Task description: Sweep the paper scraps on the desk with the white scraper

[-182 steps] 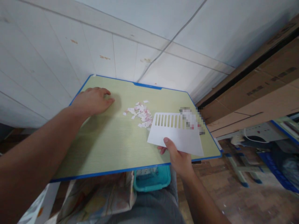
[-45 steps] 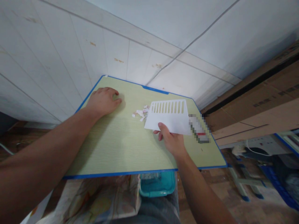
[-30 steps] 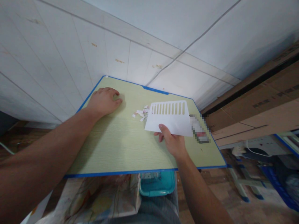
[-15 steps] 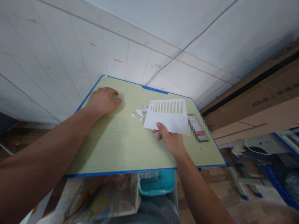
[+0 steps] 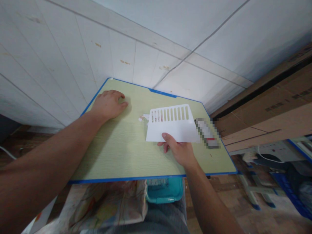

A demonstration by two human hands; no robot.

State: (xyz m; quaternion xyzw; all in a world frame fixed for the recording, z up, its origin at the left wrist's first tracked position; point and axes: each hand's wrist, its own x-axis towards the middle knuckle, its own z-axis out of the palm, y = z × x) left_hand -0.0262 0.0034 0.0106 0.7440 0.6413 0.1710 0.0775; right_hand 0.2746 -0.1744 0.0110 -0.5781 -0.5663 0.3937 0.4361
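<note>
In my right hand (image 5: 177, 150) is a flat white slotted panel (image 5: 170, 130), its thumb on top and its fingers under the near edge. A row of long slots runs along the panel's far side. The panel tilts above the desk and partly covers some small torn paper scraps (image 5: 145, 116). My left hand (image 5: 109, 103) lies on the far left of the pale green desk top (image 5: 117, 152). Its thumb stands apart from the forefinger, with nothing between them; the other fingertips are hidden.
A blurred-out phone-like object (image 5: 207, 134) lies on the desk's right side. A teal bin (image 5: 164, 191) sits below the front edge beside a patterned cloth (image 5: 112, 208). Cardboard boxes (image 5: 265, 107) stand at the right, and a white wall (image 5: 146, 61) rises behind.
My right hand has tilted the white panel and shifted it slightly left, over more of the paper scraps. The left hand stays in place on the desk.
</note>
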